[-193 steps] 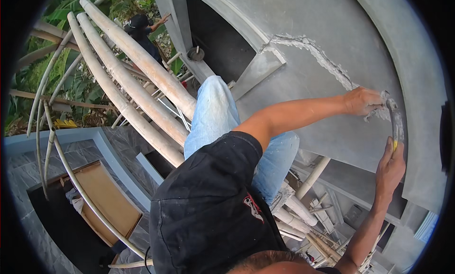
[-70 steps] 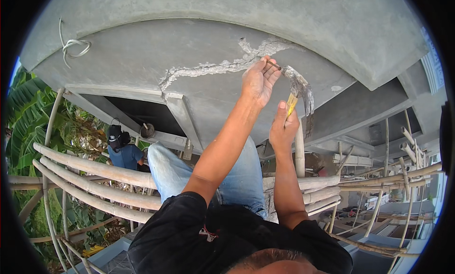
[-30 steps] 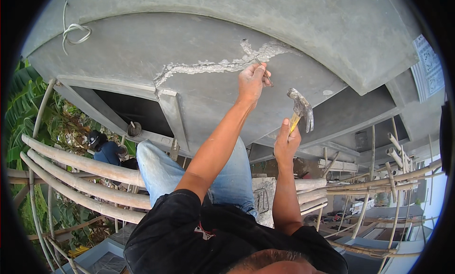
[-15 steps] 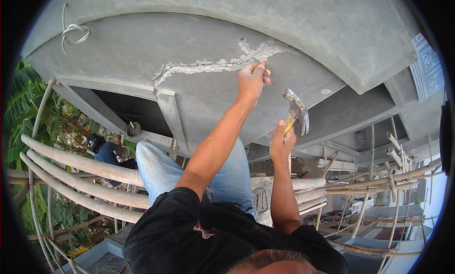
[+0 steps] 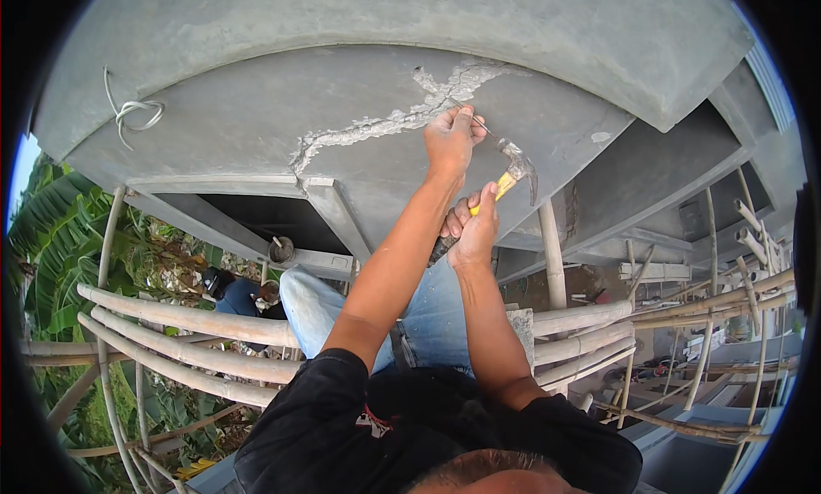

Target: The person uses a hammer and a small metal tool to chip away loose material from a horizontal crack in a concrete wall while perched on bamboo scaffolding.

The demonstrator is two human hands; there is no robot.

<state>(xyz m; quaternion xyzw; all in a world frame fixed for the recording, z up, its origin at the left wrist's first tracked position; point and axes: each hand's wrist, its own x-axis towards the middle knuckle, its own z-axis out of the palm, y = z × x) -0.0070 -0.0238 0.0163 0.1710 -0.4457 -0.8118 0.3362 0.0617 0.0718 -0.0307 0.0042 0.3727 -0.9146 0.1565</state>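
My left hand (image 5: 451, 139) is raised against a grey concrete wall (image 5: 256, 109) and pinches a thin metal chisel (image 5: 480, 125), its tip set in a rough chipped crack (image 5: 376, 126) that runs across the wall. Just below, my right hand (image 5: 473, 229) grips a hammer (image 5: 516, 167) by its yellow handle. The steel head sits close to the chisel's free end, beside my left hand. My legs in blue jeans (image 5: 432, 310) stretch out below my arms.
Bamboo scaffold poles (image 5: 171, 323) cross under me on the left and more on the right (image 5: 684, 306). Another person (image 5: 244, 293) crouches far below by the wall. A looped wire (image 5: 137, 111) hangs from the wall. Green leaves (image 5: 51, 237) fill the left.
My right hand has swung the hammer up and to the left, bringing its head close to the chisel. My left hand stays on the crack.
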